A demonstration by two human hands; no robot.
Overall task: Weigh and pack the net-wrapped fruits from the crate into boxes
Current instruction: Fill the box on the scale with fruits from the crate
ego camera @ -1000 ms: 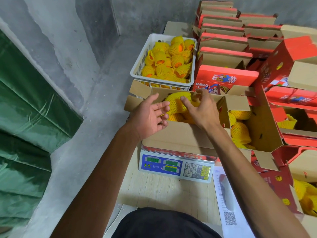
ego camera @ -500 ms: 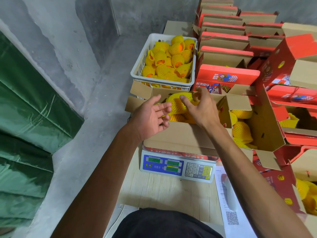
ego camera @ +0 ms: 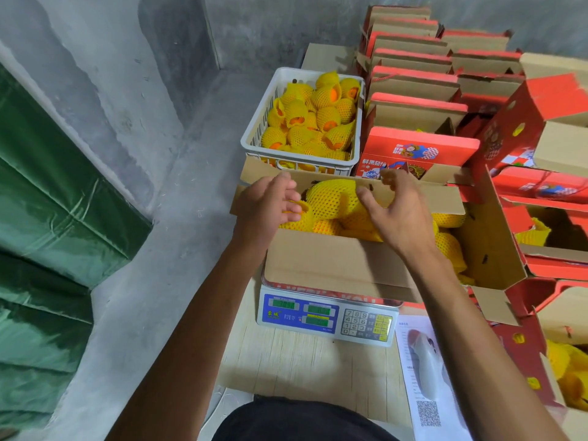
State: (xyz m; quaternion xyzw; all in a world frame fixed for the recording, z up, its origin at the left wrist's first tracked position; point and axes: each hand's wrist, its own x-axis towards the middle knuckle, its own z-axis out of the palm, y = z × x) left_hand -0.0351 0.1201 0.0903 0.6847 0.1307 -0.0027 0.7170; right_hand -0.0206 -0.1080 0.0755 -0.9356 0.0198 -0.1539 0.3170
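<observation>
Yellow net-wrapped fruit between left grip, right grip

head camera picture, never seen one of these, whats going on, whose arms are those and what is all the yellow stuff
There is no machine here. The picture comes from a camera worn on a person's head, looking forward and down, so the two arms are the wearer's own. The yellow things are fruits wrapped in foam netting. An open cardboard box of them sits on an electronic scale, which stands on a pale wooden table. The left hand and right hand reach into the box around the top net-wrapped fruit; the fingers look spread and touch it rather than grip it. Behind the box is a white crate full of the same fruits. Red boxes are stacked to the right.
</observation>
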